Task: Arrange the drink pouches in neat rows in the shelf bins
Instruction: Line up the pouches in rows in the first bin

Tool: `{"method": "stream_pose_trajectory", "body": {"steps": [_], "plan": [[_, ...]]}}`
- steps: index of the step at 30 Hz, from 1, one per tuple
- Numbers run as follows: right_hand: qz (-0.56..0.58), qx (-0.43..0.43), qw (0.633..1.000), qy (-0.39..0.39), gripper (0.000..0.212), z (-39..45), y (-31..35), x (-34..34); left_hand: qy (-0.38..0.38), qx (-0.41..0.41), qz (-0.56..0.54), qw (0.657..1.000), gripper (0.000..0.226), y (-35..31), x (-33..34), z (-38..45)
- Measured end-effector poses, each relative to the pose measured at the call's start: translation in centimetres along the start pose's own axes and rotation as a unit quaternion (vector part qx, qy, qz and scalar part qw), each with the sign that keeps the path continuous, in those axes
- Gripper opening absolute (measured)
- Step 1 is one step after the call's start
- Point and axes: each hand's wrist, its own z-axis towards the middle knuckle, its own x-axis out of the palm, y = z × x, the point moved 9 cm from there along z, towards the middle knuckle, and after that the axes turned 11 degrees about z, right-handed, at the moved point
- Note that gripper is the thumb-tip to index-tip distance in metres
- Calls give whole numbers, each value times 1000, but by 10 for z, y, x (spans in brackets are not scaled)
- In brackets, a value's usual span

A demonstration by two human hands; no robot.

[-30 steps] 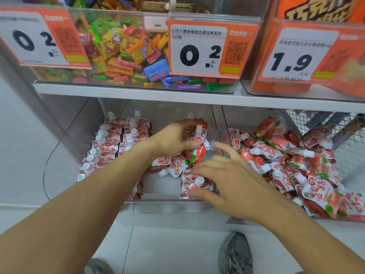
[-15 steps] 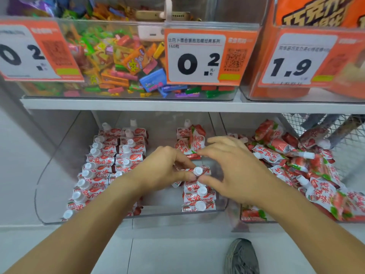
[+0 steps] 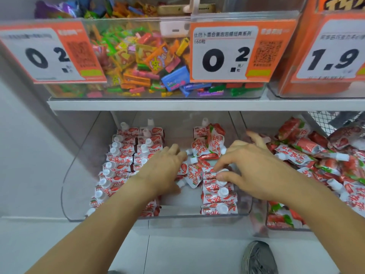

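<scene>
Both hands are working inside the clear left bin (image 3: 79,194). Right hand (image 3: 254,171) is pinching the white cap of a strawberry drink pouch (image 3: 210,174) at the back of the short front-right row (image 3: 219,196), thumb and forefinger curled on it. Left hand (image 3: 160,171) is lying over loose pouches (image 3: 192,175) mid-bin; its fingertips are hidden, so can't tell its grip. Two tidy rows (image 3: 126,155) are sitting at bin left, partly covered by the left forearm. Unsorted pouch heap (image 3: 316,155) is filling the right bin, cut off at frame edge.
</scene>
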Motion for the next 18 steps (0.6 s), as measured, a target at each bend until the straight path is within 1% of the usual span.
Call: {"method": "stream_pose_trajectory", "body": {"steps": [4,7,9,13,15,18], "plan": [[14,2,1000,-12,21,-1,-2,-1,-14,2,30,999,83,-3,0,6],[21,3,1000,-15,20,-2,-2,-2,-5,18,63,998,95,-7,2,5],[18,4,1000,-13,20,-2,-2,-2,-16,20,77,997,97,-9,1,6],[13,4,1000,-13,19,-3,0,-2,-72,29,26,997,82,-11,-10,7],[14,5,1000,-11,19,-2,-1,-2,-85,51,-6,995,64,-12,-12,5],[7,-4,1000,-17,22,-1,1,-3,-74,70,-44,994,35,-12,-11,5]]}}
